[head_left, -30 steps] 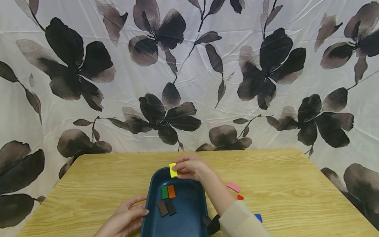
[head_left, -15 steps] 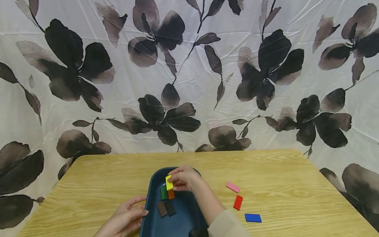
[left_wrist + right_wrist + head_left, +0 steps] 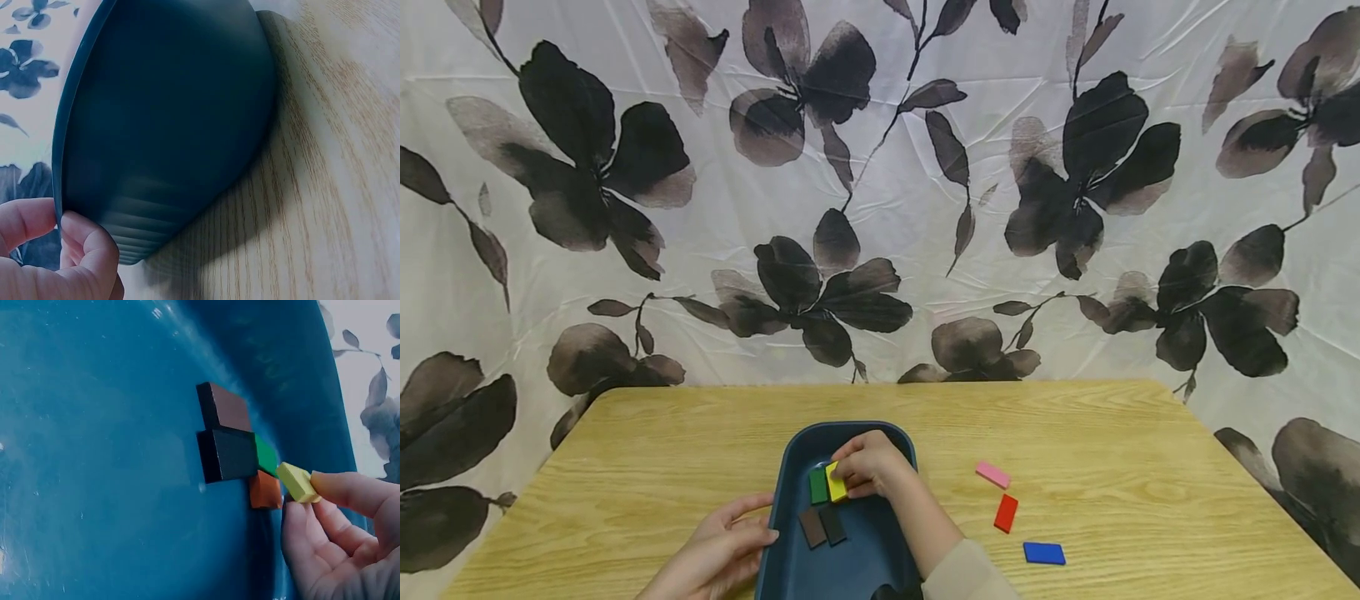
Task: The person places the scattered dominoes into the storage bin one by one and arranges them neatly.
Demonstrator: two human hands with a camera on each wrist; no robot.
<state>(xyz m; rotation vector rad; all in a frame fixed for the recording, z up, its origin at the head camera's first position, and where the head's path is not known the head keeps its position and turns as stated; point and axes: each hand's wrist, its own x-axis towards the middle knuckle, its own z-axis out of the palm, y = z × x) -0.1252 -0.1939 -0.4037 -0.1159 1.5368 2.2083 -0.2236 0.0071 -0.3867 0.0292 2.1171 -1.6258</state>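
My right hand point(image 3: 874, 467) pinches a yellow block point(image 3: 836, 483) inside the dark blue tray point(image 3: 808, 579). From the head view the yellow block covers the orange one. The right wrist view shows the orange block point(image 3: 265, 491) just beside and below it; whether they touch I cannot tell. A green block point(image 3: 818, 487) lies to the left, with a brown block point(image 3: 811, 528) and a black block point(image 3: 832, 524) nearer me. On the tray's left side, my left hand point(image 3: 724, 546) grips the rim between thumb and fingers, as the left wrist view shows.
Right of the tray, a pink block point(image 3: 992, 475), a red block point(image 3: 1006, 513) and a blue block point(image 3: 1044, 553) lie apart on the wooden table point(image 3: 1150, 467). A floral cloth point(image 3: 880, 192) hangs behind the table.
My right hand has brought the yellow block from the tray's far rim down and towards me, over the orange block. The red and blue blocks are fully uncovered. My left hand stays put.
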